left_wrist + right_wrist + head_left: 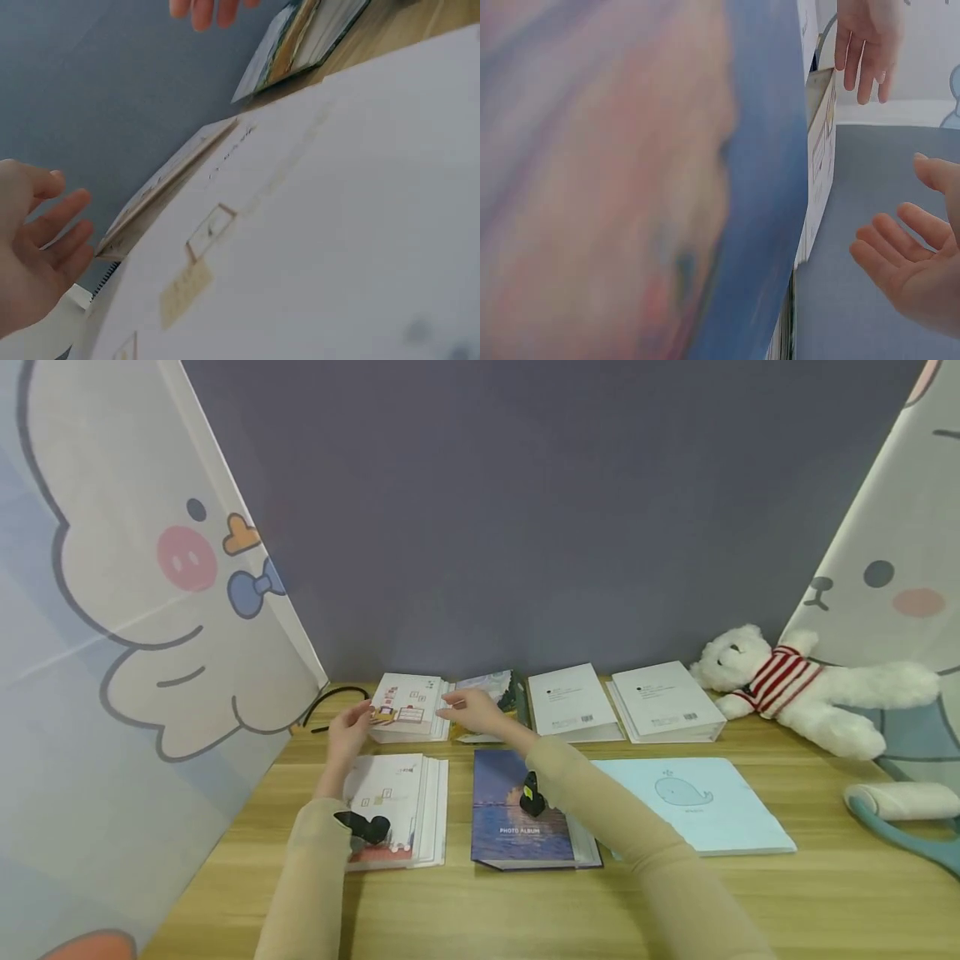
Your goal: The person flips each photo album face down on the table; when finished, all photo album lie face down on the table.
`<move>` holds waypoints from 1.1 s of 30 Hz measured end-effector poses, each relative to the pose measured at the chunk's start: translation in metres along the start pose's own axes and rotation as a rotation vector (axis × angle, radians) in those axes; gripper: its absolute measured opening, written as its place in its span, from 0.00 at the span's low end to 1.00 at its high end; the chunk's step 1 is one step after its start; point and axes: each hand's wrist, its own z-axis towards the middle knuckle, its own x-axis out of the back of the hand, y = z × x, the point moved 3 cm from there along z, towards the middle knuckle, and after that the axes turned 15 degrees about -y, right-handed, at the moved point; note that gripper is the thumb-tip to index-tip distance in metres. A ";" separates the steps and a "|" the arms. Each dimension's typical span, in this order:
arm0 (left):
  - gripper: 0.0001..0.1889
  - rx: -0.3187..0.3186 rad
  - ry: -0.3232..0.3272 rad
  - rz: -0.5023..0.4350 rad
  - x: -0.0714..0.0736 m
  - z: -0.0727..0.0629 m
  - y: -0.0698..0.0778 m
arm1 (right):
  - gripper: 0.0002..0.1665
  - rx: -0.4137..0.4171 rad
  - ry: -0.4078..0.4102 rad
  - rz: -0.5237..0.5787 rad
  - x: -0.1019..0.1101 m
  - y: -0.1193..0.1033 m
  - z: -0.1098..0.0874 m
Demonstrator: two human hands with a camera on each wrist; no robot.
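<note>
A thick white album (412, 689) with small printed drawings lies at the back left of the wooden table. My left hand (348, 735) is at its left edge, and my right hand (480, 712) reaches to its right edge. Relaxed, slightly bent fingers show on the left hand (37, 247) in the left wrist view. Similarly loose are the fingers of the right hand (911, 262) in the right wrist view. A second white album (386, 785) lies under my left wrist, and a purple-blue photo album (502, 814) lies under my right forearm.
Right of the back album lie a green-edged book (491, 683) and two white books (573, 697). A pale blue whale-print book (697, 793) lies nearer. At right are a white teddy bear (787, 681) and a blue-handled roller (903, 800). A grey panel (562, 527) stands behind.
</note>
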 end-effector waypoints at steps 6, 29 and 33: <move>0.20 0.029 0.064 0.021 0.009 0.001 -0.007 | 0.28 0.016 -0.040 0.028 -0.010 -0.009 0.017; 0.28 0.230 -0.194 0.141 0.006 0.002 -0.025 | 0.39 -0.189 -0.388 0.012 -0.039 -0.007 0.033; 0.30 0.251 -0.217 0.101 0.004 0.004 -0.023 | 0.38 -0.203 -0.381 -0.002 -0.041 -0.007 0.034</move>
